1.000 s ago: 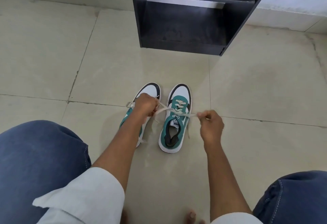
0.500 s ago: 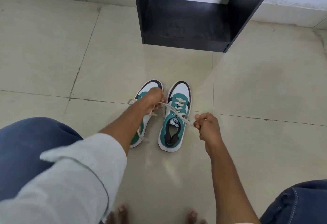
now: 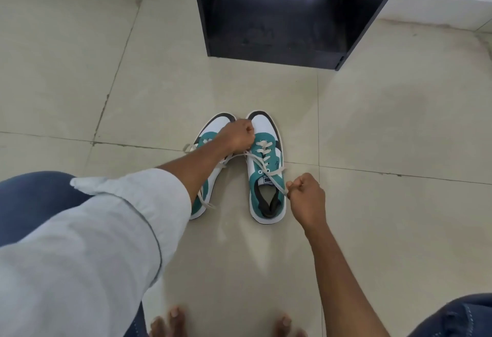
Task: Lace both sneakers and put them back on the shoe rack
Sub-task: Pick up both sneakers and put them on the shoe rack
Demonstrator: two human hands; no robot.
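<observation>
Two white, teal and black sneakers stand side by side on the tiled floor, toes pointing away from me. The right sneaker (image 3: 266, 177) has a cream lace (image 3: 262, 157) threaded up its front. My left hand (image 3: 235, 135) is closed on one lace end above the toes, between the two shoes. My right hand (image 3: 306, 198) pinches the other lace end just right of the shoe's opening. The left sneaker (image 3: 206, 139) lies mostly under my left forearm, its loose lace trailing at the side. The black shoe rack (image 3: 279, 14) stands beyond the shoes, its low shelf bare.
Beige floor tiles (image 3: 386, 113) surround the shoes. My knees in blue jeans (image 3: 29, 198) frame the bottom corners, and my bare toes (image 3: 175, 320) show at the bottom edge. A white wall base runs behind the rack.
My left hand moved forward over the toes, pulling its lace end away. My right hand drew back toward me beside the shoe's opening. The lace now runs diagonally across the right sneaker.
</observation>
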